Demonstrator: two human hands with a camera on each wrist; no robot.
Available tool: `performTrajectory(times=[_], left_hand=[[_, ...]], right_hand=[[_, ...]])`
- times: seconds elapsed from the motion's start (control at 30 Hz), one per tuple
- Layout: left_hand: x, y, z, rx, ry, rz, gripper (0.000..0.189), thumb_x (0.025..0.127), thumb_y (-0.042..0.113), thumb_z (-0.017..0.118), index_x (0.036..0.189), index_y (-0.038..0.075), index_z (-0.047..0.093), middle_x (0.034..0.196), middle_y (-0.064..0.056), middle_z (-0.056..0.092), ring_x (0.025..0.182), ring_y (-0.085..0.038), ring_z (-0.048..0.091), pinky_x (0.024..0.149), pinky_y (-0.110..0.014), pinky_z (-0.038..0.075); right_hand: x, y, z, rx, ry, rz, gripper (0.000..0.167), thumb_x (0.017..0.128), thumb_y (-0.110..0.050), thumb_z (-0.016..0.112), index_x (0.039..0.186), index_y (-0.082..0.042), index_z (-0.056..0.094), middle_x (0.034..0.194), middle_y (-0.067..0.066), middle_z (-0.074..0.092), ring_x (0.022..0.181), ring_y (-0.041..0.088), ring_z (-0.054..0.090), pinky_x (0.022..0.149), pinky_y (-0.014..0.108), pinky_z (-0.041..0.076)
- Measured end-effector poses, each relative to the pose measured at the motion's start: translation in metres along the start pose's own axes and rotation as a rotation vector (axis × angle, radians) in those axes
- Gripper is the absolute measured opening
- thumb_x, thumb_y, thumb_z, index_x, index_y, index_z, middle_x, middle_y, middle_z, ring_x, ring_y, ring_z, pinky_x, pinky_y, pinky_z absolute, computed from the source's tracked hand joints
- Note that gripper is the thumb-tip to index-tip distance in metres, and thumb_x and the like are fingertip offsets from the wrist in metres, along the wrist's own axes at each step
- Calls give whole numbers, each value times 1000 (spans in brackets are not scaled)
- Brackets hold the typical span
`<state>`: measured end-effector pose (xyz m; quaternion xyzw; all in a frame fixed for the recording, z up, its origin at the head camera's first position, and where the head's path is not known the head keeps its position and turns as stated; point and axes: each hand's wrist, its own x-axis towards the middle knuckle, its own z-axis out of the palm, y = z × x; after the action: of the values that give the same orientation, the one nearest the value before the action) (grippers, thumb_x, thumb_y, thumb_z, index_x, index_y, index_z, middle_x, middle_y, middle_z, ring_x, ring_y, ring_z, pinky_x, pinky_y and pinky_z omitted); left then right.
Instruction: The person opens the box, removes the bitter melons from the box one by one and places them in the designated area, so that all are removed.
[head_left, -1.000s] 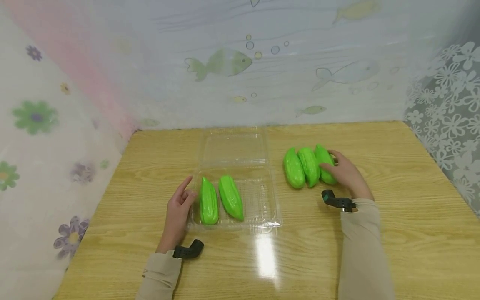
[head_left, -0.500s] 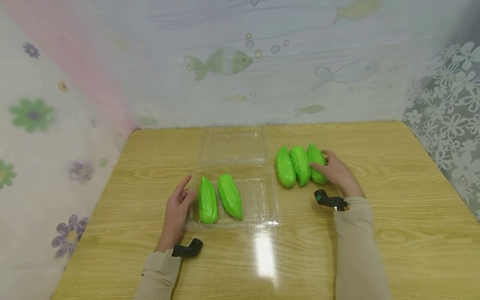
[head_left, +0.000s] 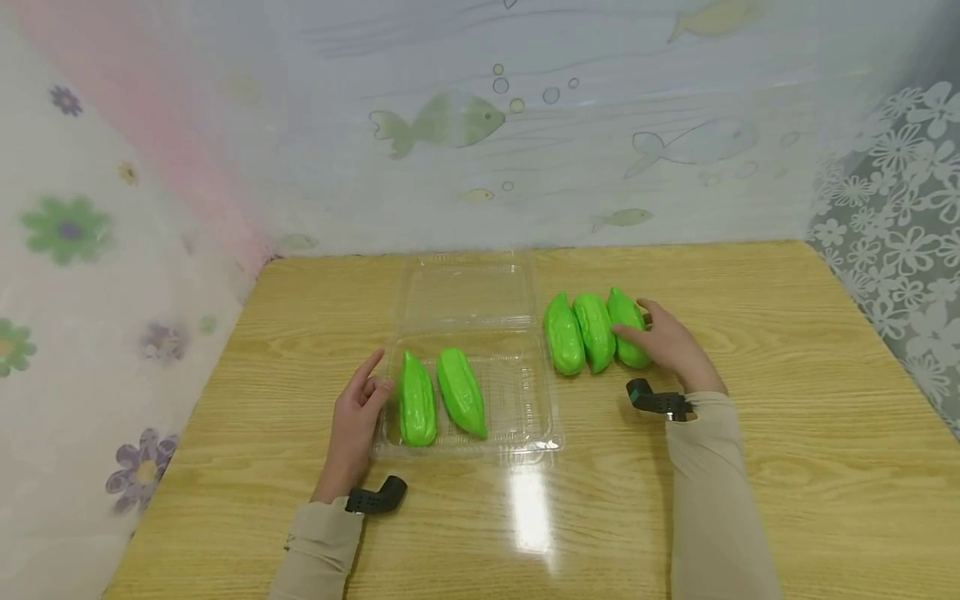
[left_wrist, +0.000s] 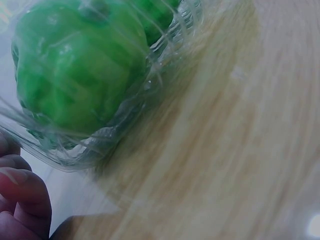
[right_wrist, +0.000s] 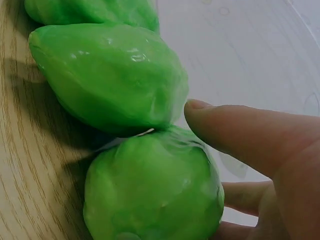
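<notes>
Three bright green, ridged bitter melons stand side by side on the table right of a clear plastic clamshell box (head_left: pixel 517 450). My right hand (head_left: pixel 667 337) grips the rightmost bitter melon (head_left: pixel 628 329), thumb on its left side and fingers on its right. In the right wrist view, the thumb (right_wrist: pixel 235 125) lies over the seam between that melon (right_wrist: pixel 155 195) and the middle melon (right_wrist: pixel 115 75). Inside the box lie two more melons, a left one (head_left: pixel 417 400) and a right one (head_left: pixel 461 392). My left hand (head_left: pixel 356 425) rests at the box's left rim, index finger extended, other fingers loosely curled.
The box's lid (head_left: pixel 468 292) lies folded back toward the wall. The wood-grain table (head_left: pixel 600 517) meets a wall (head_left: pixel 570 183) printed with fish at the back. A patterned curtain (head_left: pixel 915 208) hangs on the right. Both wrists wear black cameras.
My right hand and the row of three melons have moved left across the table, closer to the box; most of this came in the first half second. My left hand stays in place.
</notes>
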<state>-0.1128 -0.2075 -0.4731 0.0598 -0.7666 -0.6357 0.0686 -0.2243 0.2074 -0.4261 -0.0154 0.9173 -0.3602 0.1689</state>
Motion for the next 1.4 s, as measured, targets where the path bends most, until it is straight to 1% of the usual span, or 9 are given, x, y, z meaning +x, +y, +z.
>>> performTrajectory(times=[0.23, 0.43, 0.57, 0.7, 0.93, 1.1, 1.2, 1.27, 1.4], left_hand=[[2, -2, 0, -3, 1, -4, 45, 91, 21, 53, 133, 29, 42, 75, -2, 40, 61, -11, 35, 55, -23, 33], [5, 0, -1, 7, -2, 5, 45, 90, 21, 53, 133, 29, 42, 75, -3, 41, 61, -11, 34, 55, -23, 33], [5, -2, -1, -1, 5, -7, 44, 91, 21, 53, 132, 31, 42, 75, -3, 41, 61, -12, 35, 55, -23, 33], [5, -3, 0, 4, 10, -14, 43, 91, 21, 53, 131, 33, 43, 75, -3, 40, 61, -12, 35, 54, -23, 33], [7, -1, -1, 15, -9, 4, 45, 91, 20, 53, 133, 28, 41, 74, -2, 40, 60, -11, 34, 54, -23, 33], [8, -1, -1, 14, -4, 1, 44, 90, 20, 53, 132, 29, 42, 74, -2, 41, 59, -10, 34, 53, -23, 33], [8, -2, -1, 13, 0, -7, 44, 91, 20, 53, 132, 29, 42, 74, -3, 41, 59, -11, 34, 53, -23, 33], [8, -3, -1, 7, 4, -13, 43, 90, 21, 54, 131, 31, 43, 74, -3, 41, 60, -11, 35, 54, -24, 33], [9, -3, -1, 0, 7, -19, 43, 90, 23, 54, 130, 32, 44, 75, -3, 41, 61, -11, 35, 55, -23, 33]], right_hand=[[-4, 3, -7, 21, 14, -10, 84, 85, -57, 44, 143, -5, 12, 135, 27, 29, 120, 43, 30, 94, 55, 25], [-8, 7, -13, 67, 82, -25, 74, 89, -53, 40, 142, -7, 17, 134, 24, 32, 120, 41, 31, 93, 56, 25], [-10, 10, -15, 101, 134, -15, 76, 86, -58, 39, 143, -10, 19, 135, 20, 32, 122, 38, 30, 94, 55, 25], [-10, 11, -16, 117, 212, -17, 76, 85, -60, 38, 142, -12, 24, 134, 18, 35, 122, 36, 32, 94, 53, 26], [-9, 3, -16, 155, 369, -63, 62, 89, -52, 38, 136, -12, 37, 129, 15, 44, 118, 33, 38, 91, 49, 32], [-6, -6, -11, 186, 453, -108, 52, 91, -46, 42, 130, -11, 46, 122, 14, 50, 111, 29, 44, 88, 44, 36], [-4, -13, -6, 200, 468, -141, 49, 91, -44, 43, 127, -11, 49, 118, 11, 53, 107, 26, 47, 85, 42, 38], [-4, -19, -3, 201, 466, -157, 50, 90, -46, 43, 126, -12, 50, 115, 8, 55, 104, 24, 49, 83, 41, 39], [-6, -30, -1, 166, 416, -205, 49, 89, -47, 44, 127, -16, 50, 114, 6, 55, 103, 23, 50, 82, 43, 39]])
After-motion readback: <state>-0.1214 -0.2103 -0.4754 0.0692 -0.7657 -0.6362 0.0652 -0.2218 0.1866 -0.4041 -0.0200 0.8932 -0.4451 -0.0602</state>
